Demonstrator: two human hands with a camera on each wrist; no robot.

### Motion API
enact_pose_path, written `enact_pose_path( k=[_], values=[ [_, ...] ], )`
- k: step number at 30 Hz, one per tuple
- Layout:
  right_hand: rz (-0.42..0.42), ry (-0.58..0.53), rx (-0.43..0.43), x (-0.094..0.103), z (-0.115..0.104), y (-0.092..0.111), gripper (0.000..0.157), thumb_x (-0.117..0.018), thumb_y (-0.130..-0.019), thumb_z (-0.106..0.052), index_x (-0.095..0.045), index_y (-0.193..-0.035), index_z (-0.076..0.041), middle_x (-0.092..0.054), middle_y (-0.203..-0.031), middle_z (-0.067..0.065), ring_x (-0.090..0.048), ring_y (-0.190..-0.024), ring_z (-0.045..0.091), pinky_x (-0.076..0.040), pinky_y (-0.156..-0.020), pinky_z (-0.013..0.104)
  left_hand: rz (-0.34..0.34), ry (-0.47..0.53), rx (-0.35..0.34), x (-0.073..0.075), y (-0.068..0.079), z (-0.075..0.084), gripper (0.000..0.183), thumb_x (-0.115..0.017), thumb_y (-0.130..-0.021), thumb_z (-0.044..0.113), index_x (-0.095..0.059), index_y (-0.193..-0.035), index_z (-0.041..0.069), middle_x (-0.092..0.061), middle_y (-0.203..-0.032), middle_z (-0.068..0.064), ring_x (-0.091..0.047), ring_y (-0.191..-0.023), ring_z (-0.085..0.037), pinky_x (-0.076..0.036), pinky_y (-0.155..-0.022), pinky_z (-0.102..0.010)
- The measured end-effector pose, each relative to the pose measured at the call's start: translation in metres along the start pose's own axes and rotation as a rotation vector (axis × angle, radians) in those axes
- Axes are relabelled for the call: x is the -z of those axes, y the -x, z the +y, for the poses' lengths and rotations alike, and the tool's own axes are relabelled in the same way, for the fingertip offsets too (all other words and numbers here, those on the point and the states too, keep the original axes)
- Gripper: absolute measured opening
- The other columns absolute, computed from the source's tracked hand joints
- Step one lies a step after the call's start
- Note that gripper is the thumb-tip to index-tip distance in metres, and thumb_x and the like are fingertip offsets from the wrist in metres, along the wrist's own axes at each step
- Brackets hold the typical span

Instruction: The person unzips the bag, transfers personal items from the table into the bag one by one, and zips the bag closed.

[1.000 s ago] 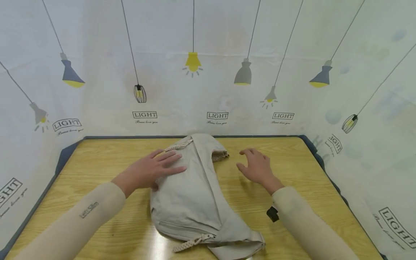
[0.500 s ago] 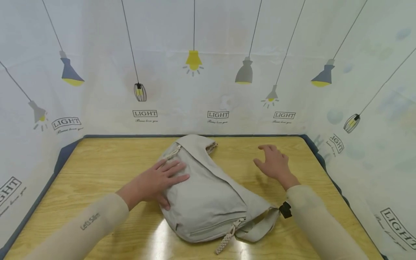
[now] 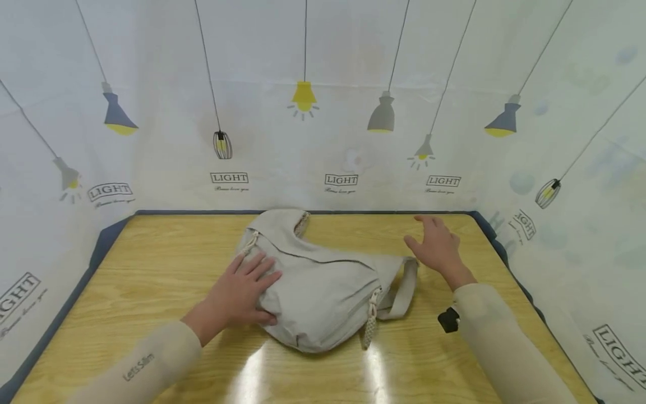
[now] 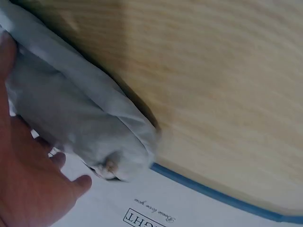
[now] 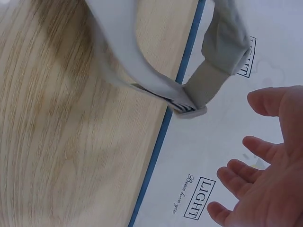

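Note:
A light grey sling bag [image 3: 323, 297] lies on the table, its strap loop [image 3: 405, 289] toward the right. Braided pulls hang from its zips, one zip pull [image 3: 370, 325] at the lower right and another by the left hand. The left hand [image 3: 242, 294] rests on the bag's left side with fingers spread. In the left wrist view, the bag's fabric [image 4: 71, 104] runs beside the thumb and fingers. Off to the right, the right hand [image 3: 438, 247] hovers near the strap, fingers loosely bent and holding nothing. The right wrist view shows the strap [image 5: 123, 42] apart from that hand's fingertips.
The wooden table [image 3: 131, 280] has a dark blue edge at the back and sides. Behind it hangs a white backdrop [image 3: 272, 146] printed with lamps and LIGHT lettering. A black device [image 3: 448, 320] sits at the right wrist.
The bag has turned counterclockwise under the left hand, its strap end swinging right and away from the person. The right hand has moved to the right.

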State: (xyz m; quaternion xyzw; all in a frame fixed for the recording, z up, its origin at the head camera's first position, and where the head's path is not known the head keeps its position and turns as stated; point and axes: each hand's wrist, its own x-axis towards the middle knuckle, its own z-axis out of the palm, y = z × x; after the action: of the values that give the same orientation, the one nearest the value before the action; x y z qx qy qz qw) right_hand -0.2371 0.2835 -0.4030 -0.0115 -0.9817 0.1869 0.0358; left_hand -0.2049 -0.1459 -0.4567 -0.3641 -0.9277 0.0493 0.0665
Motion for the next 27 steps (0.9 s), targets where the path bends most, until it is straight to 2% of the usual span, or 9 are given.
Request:
enact_pose_path(
  k=[4, 8, 11, 15, 20, 27],
  values=[
    [0.017, 0.001, 0.001, -0.001, -0.001, -0.002, 0.061, -0.05, -0.097, -0.036, -0.033, -0.148, -0.006, -0.031, -0.149, 0.029, -0.039, -0.129, 0.051, -0.024, -0.1, 0.073, -0.037, 0.009, 0.121, -0.004, -0.004, 0.012, 0.095, -0.055, -0.074, 0.08, -0.048, -0.144, 0.015, -0.039, -0.155, -0.009, -0.025, -0.149, -0.031, -0.019, -0.118, -0.059],
    [0.018, -0.009, 0.01, -0.004, -0.002, -0.002, 0.061, -0.05, -0.097, -0.036, -0.033, -0.148, -0.005, -0.031, -0.15, 0.029, -0.038, -0.13, 0.051, -0.024, -0.1, 0.072, -0.055, 0.033, 0.215, -0.006, -0.012, 0.023, 0.096, -0.051, -0.078, 0.08, -0.046, -0.144, 0.01, -0.032, -0.159, -0.011, -0.017, -0.151, -0.031, -0.014, -0.119, -0.06],
    [0.006, -0.027, 0.015, -0.007, -0.002, -0.001, 0.061, -0.05, -0.097, -0.035, -0.033, -0.148, -0.005, -0.031, -0.15, 0.029, -0.036, -0.131, 0.05, -0.023, -0.1, 0.072, -0.049, 0.081, 0.284, -0.007, -0.021, 0.031, 0.098, -0.051, -0.08, 0.078, -0.043, -0.146, 0.007, -0.026, -0.161, -0.012, -0.015, -0.152, -0.031, -0.011, -0.119, -0.061],
    [-0.018, -0.032, 0.02, -0.014, -0.003, 0.0, 0.062, -0.051, -0.097, -0.036, -0.033, -0.148, -0.006, -0.031, -0.15, 0.028, -0.036, -0.132, 0.05, -0.023, -0.1, 0.072, -0.042, 0.168, 0.368, -0.013, -0.035, 0.042, 0.1, -0.049, -0.083, 0.076, -0.029, -0.153, 0.008, -0.017, -0.164, -0.011, -0.011, -0.153, -0.03, -0.008, -0.119, -0.06],
    [-0.046, -0.029, 0.025, -0.022, -0.004, 0.002, 0.061, -0.05, -0.097, -0.037, -0.033, -0.148, -0.007, -0.032, -0.15, 0.027, -0.036, -0.134, 0.048, -0.023, -0.1, 0.072, -0.03, 0.242, 0.43, -0.016, -0.05, 0.052, 0.099, -0.047, -0.085, 0.075, -0.018, -0.157, 0.012, -0.01, -0.165, -0.009, -0.007, -0.154, -0.027, -0.006, -0.12, -0.06],
    [-0.055, -0.014, 0.035, -0.032, -0.006, 0.004, 0.06, -0.051, -0.096, -0.036, -0.037, -0.146, -0.007, -0.034, -0.15, 0.027, -0.037, -0.133, 0.049, -0.025, -0.1, 0.072, -0.049, 0.293, 0.448, -0.016, -0.063, 0.05, 0.099, -0.045, -0.085, 0.075, -0.012, -0.158, 0.016, -0.006, -0.166, -0.008, -0.004, -0.154, -0.027, -0.005, -0.12, -0.06]
  ],
)
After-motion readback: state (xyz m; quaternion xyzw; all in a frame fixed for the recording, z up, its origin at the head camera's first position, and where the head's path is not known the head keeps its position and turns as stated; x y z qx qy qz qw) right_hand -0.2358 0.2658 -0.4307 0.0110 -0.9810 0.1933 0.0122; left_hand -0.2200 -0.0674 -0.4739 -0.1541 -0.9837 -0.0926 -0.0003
